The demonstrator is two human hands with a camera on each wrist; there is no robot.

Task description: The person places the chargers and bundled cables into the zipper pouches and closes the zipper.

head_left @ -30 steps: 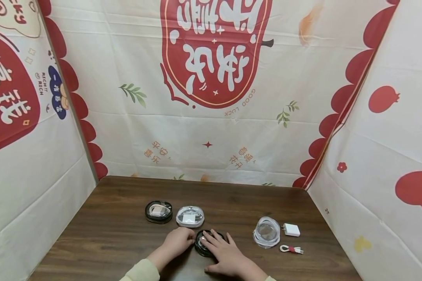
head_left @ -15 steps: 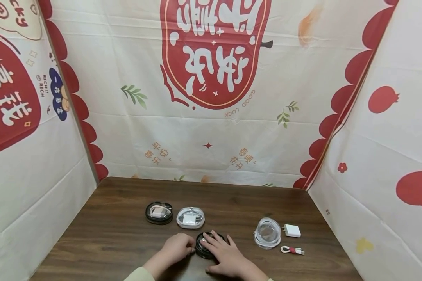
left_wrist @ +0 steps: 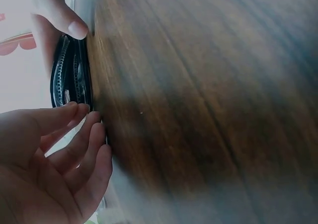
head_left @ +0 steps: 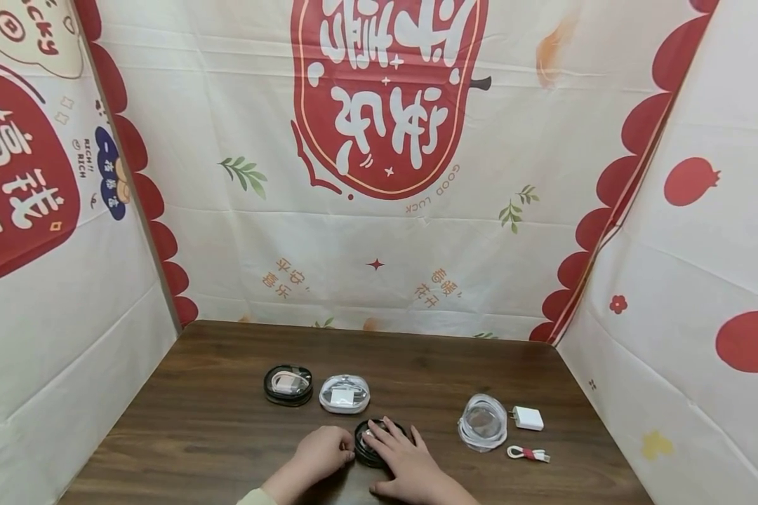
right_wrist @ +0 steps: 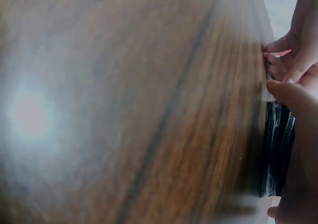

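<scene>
A small black-rimmed zip pouch [head_left: 369, 452] lies on the table between my hands. In the left wrist view, the zipper teeth [left_wrist: 60, 75] run along its side. My left hand [head_left: 318, 454] is at the pouch's left edge, thumb and forefinger pinching it at the zipper; the zipper pull itself is hidden. My right hand [head_left: 410, 466] rests on top of the pouch with fingers spread and fairly straight, covering most of its lid. From the right wrist, the pouch's side [right_wrist: 278, 149] shows under the palm.
Behind lie a black-rimmed pouch [head_left: 288, 386] and a white-rimmed pouch [head_left: 344, 395], each with a white charger inside. To the right are a clear white-rimmed pouch [head_left: 483, 422], a white plug charger [head_left: 528, 419] and a red-strapped white cable [head_left: 528, 454]. Printed cloth walls surround the table.
My left hand has slid slightly along the pouch's left edge toward the near side. The right hand stays on top of the pouch. The head view has shifted slightly.
</scene>
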